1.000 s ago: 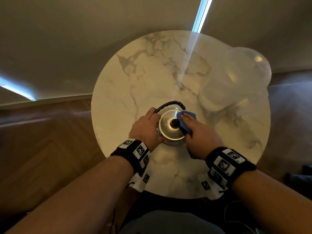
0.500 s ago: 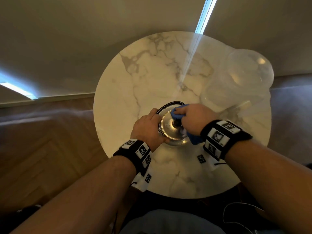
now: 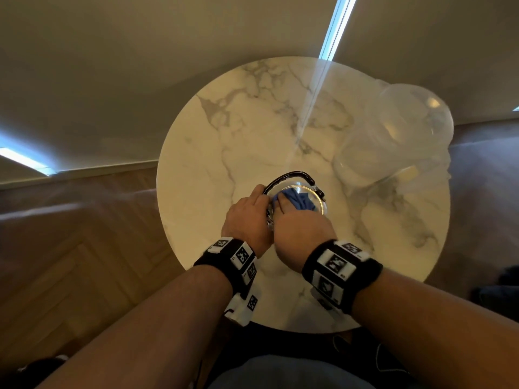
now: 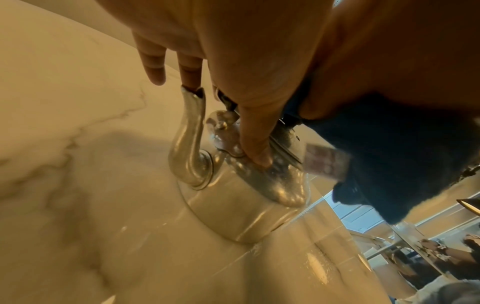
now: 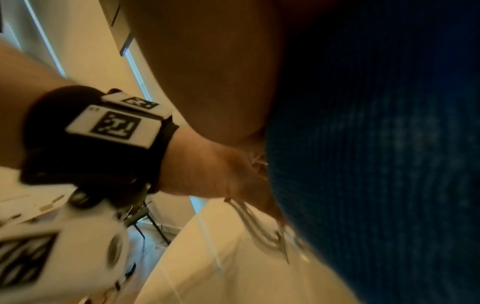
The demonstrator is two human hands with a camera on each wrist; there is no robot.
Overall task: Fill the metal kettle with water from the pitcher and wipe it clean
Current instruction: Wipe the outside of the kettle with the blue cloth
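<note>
Shiny round metal kettle (image 3: 320, 203) with curved spout (image 4: 188, 139) and dark hoop handle (image 3: 289, 175), near the middle of the round, veined marble table (image 3: 224, 141). Left hand (image 3: 247, 220) steadying its side, thumb pressed on the shoulder. Right hand (image 3: 300, 228) clutching a ribbed blue cloth (image 3: 299, 200) on the lid. Clear plastic pitcher (image 3: 398, 136) beyond the kettle, contents unclear. No legible writing.
</note>
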